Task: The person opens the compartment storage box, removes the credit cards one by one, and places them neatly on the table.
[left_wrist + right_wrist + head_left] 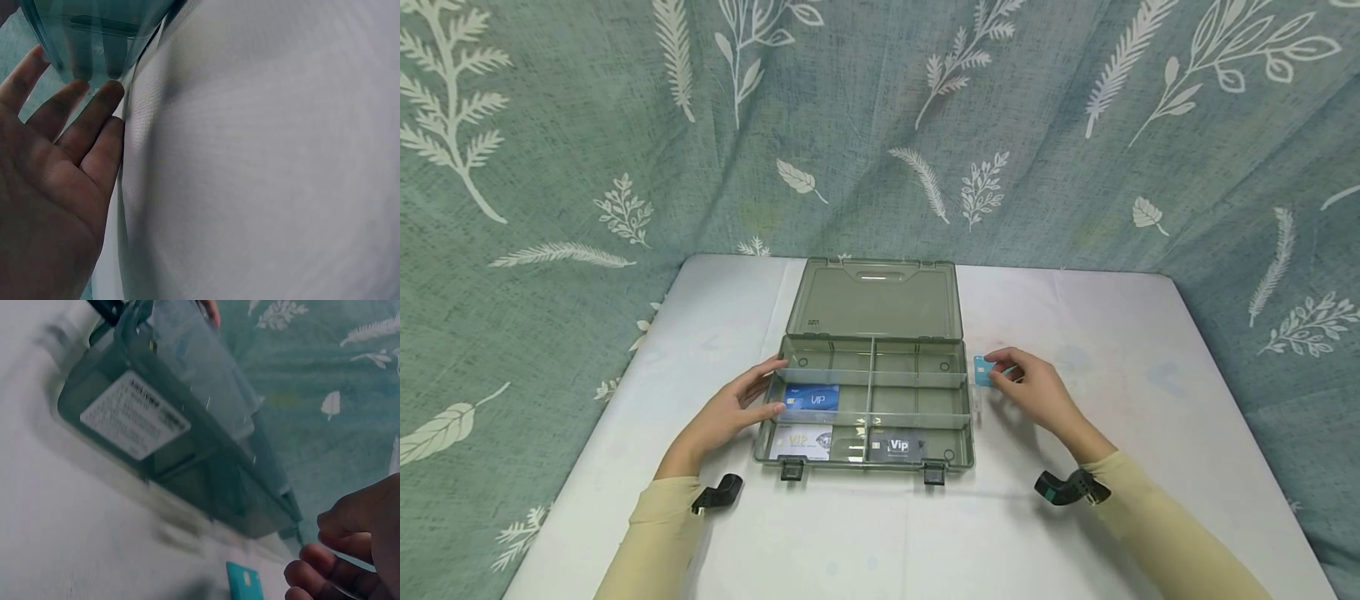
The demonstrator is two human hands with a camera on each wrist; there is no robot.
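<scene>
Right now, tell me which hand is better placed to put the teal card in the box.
Right, most likely: the right hand is at the teal card, beside the box. The left hand touches the box's opposite side.

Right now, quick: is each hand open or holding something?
Left hand: open, touching the box.
Right hand: at the teal card; can't tell whether it's holding it.

Toward the white cloth-covered tabletop's [1000,542] back edge, your translucent grey-green rectangular plastic box [917,400] holds a blue card [814,393], a whitish card [801,446] and a dark grey card [882,450]; beside it is a turquoise card [980,372]. Your fabric sleeves [1157,517] are plain pale yellow; the teal fabric backdrop [865,108] bears white leaf sprigs.
</scene>
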